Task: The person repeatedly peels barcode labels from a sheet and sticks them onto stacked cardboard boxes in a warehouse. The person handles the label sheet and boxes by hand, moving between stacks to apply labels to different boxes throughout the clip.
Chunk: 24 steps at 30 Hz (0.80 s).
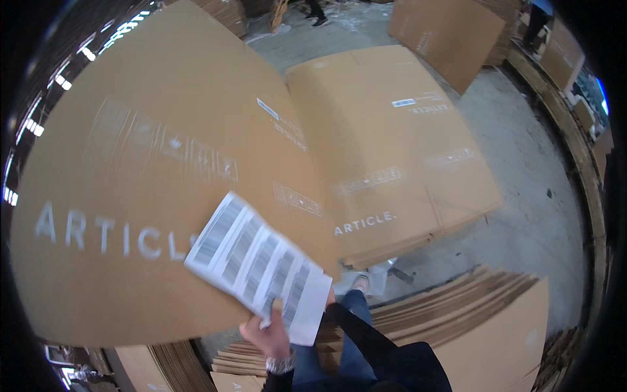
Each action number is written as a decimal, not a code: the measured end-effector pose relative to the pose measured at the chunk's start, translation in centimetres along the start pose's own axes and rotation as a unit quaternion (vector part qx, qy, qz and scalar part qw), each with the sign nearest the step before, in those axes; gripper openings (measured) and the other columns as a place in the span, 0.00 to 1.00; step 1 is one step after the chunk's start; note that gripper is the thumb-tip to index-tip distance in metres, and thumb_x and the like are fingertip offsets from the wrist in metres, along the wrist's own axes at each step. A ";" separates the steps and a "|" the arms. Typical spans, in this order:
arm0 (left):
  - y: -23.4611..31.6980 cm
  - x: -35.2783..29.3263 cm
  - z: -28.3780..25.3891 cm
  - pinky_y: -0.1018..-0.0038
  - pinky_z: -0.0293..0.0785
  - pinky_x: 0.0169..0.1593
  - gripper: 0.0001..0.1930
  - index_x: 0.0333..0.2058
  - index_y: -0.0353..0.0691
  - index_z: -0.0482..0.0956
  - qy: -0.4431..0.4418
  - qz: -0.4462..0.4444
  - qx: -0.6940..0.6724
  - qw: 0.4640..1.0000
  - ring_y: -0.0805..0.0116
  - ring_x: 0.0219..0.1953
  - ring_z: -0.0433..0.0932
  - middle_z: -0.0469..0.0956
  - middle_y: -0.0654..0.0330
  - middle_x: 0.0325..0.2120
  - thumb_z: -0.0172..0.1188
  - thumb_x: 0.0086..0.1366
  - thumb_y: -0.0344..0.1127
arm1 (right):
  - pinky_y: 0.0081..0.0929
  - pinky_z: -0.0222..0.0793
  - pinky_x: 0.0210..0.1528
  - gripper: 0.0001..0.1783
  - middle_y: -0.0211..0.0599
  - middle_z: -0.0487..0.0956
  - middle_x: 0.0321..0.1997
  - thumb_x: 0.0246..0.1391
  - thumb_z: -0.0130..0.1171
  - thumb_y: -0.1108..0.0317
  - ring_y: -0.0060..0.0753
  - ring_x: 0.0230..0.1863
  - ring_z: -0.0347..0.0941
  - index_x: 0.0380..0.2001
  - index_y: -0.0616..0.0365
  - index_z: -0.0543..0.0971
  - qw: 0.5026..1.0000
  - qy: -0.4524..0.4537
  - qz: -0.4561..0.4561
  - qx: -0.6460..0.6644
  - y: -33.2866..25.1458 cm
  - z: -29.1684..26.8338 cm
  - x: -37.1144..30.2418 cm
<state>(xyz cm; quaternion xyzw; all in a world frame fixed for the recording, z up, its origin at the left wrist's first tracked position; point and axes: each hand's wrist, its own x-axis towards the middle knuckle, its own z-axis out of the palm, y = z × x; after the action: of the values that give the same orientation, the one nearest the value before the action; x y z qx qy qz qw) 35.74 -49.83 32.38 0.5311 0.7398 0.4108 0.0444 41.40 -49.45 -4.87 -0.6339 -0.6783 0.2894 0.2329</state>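
Note:
My left hand (268, 336), with a metal band at the wrist, pinches a white sheet of barcode labels (255, 258), its thumb on the printed side. Fingers of my right hand (330, 298) show only as a sliver at the sheet's right edge; the paper hides the rest, so its grip cannot be made out. Behind the labels, a large printed cardboard sheet (150, 287) fills the left side, seemingly raised toward me. Beyond it and to the right lies a stack of flat printed cardboard (392, 144), with a small white label on its top sheet.
Close to my legs on the right stands a row of folded cardboard (483, 326). More cardboard bundles (176, 366) are at the lower left. A big cardboard panel (447, 39) leans at the back. Wooden beams (575, 144) run along the right. Another person's leg (315, 12) shows far off.

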 end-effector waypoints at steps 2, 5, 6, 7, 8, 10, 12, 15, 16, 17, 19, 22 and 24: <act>3.9 -2.1 1.3 0.67 0.62 0.30 0.09 0.22 0.34 0.80 -0.024 0.091 -0.047 0.994 0.63 0.28 0.70 0.74 0.52 0.19 0.69 0.45 0.32 | 0.45 0.50 0.62 0.39 0.62 0.54 0.61 0.53 0.49 0.55 0.60 0.61 0.52 0.63 0.57 0.48 0.998 -0.031 0.009 0.047 1.4 -2.3 -1.8; 9.6 -4.3 4.7 0.64 0.67 0.39 0.11 0.27 0.35 0.82 -0.124 0.222 -0.111 0.961 0.56 0.33 0.72 0.76 0.50 0.28 0.69 0.43 0.31 | 0.44 0.51 0.61 0.38 0.61 0.55 0.60 0.54 0.49 0.55 0.58 0.61 0.53 0.63 0.57 0.49 0.983 -0.086 0.075 0.144 4.9 -6.6 -7.4; 11.6 -5.2 6.3 0.63 0.66 0.44 0.09 0.27 0.36 0.82 -0.142 0.218 -0.162 0.952 0.54 0.38 0.71 0.77 0.50 0.25 0.67 0.45 0.32 | 0.44 0.52 0.61 0.38 0.60 0.56 0.60 0.54 0.49 0.55 0.57 0.60 0.54 0.63 0.57 0.49 0.974 -0.094 0.113 0.171 6.4 -8.3 -9.9; 13.3 -5.5 7.8 0.63 0.66 0.46 0.09 0.27 0.38 0.82 -0.157 0.229 -0.218 0.936 0.53 0.39 0.72 0.77 0.50 0.26 0.66 0.46 0.33 | 0.44 0.52 0.61 0.38 0.60 0.56 0.60 0.54 0.49 0.54 0.57 0.60 0.54 0.63 0.57 0.50 0.962 -0.101 0.154 0.201 7.8 -9.9 -12.5; 15.0 -5.9 9.3 0.62 0.66 0.47 0.08 0.28 0.40 0.83 -0.176 0.260 -0.223 0.923 0.53 0.40 0.72 0.78 0.50 0.26 0.65 0.47 0.34 | 0.44 0.52 0.60 0.37 0.59 0.56 0.60 0.54 0.49 0.54 0.56 0.60 0.55 0.63 0.57 0.50 0.947 -0.103 0.200 0.229 9.0 -11.3 -15.1; 17.0 -6.4 11.5 0.64 0.67 0.45 0.09 0.30 0.41 0.83 -0.333 0.242 -0.212 0.886 0.57 0.37 0.74 0.78 0.51 0.29 0.65 0.49 0.37 | 0.43 0.53 0.60 0.37 0.58 0.57 0.59 0.54 0.49 0.54 0.55 0.59 0.55 0.62 0.57 0.50 0.910 -0.094 0.294 0.277 11.2 -13.7 -19.6; 18.3 -7.2 12.8 0.67 0.69 0.44 0.12 0.34 0.40 0.81 -0.585 0.096 -0.155 0.790 0.60 0.36 0.75 0.78 0.53 0.28 0.63 0.52 0.38 | 0.42 0.54 0.60 0.37 0.57 0.58 0.59 0.54 0.49 0.54 0.53 0.59 0.56 0.62 0.57 0.51 0.862 -0.073 0.376 0.331 13.2 -15.4 -22.6; 18.9 -9.0 13.2 0.73 0.70 0.40 0.16 0.41 0.38 0.77 -0.645 0.207 -0.190 0.711 0.64 0.33 0.76 0.78 0.54 0.28 0.61 0.55 0.38 | 0.42 0.55 0.59 0.36 0.55 0.59 0.58 0.55 0.49 0.53 0.51 0.58 0.58 0.62 0.57 0.51 0.782 -0.039 0.458 0.421 15.6 -16.7 -23.8; 18.9 -9.6 13.1 0.75 0.70 0.40 0.17 0.43 0.37 0.75 -0.674 0.219 -0.207 0.674 0.65 0.32 0.76 0.78 0.54 0.29 0.60 0.56 0.37 | 0.41 0.55 0.59 0.36 0.55 0.60 0.58 0.55 0.49 0.53 0.51 0.58 0.58 0.62 0.57 0.52 0.757 -0.028 0.471 0.451 16.4 -16.9 -23.2; 18.7 -10.0 12.9 0.76 0.70 0.39 0.18 0.46 0.36 0.73 -0.722 0.183 -0.242 0.622 0.66 0.32 0.77 0.78 0.54 0.29 0.59 0.57 0.36 | 0.41 0.56 0.58 0.36 0.54 0.60 0.58 0.55 0.49 0.53 0.50 0.58 0.59 0.62 0.57 0.52 0.735 -0.021 0.480 0.478 17.0 -17.0 -22.4; 17.6 -10.3 12.4 0.75 0.70 0.41 0.17 0.46 0.35 0.72 -0.717 0.126 -0.331 0.601 0.69 0.34 0.76 0.78 0.53 0.30 0.58 0.59 0.34 | 0.40 0.56 0.58 0.36 0.53 0.61 0.57 0.55 0.48 0.53 0.49 0.57 0.59 0.62 0.57 0.52 0.700 -0.012 0.480 0.528 18.4 -16.8 -19.5; 14.3 -8.3 12.9 0.74 0.70 0.44 0.15 0.46 0.33 0.71 -0.652 0.005 -0.395 0.648 0.72 0.40 0.75 0.77 0.58 0.37 0.56 0.61 0.31 | 0.40 0.57 0.57 0.35 0.52 0.62 0.57 0.55 0.48 0.52 0.47 0.57 0.61 0.61 0.56 0.53 0.649 -0.011 0.458 0.607 19.9 -15.8 -13.7; 11.2 -5.9 14.1 0.74 0.71 0.44 0.15 0.46 0.33 0.71 -0.625 -0.168 -0.375 0.664 0.71 0.41 0.74 0.76 0.60 0.40 0.57 0.60 0.29 | 0.39 0.58 0.57 0.35 0.50 0.63 0.56 0.56 0.48 0.52 0.46 0.56 0.62 0.61 0.56 0.53 0.615 -0.018 0.436 0.657 20.5 -15.1 -9.4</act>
<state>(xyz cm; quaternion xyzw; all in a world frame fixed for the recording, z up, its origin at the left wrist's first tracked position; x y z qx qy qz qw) 53.75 -45.69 28.29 0.4684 0.3983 0.2105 0.7600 67.38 -56.74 -7.58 -0.5272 0.0450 0.7364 0.4216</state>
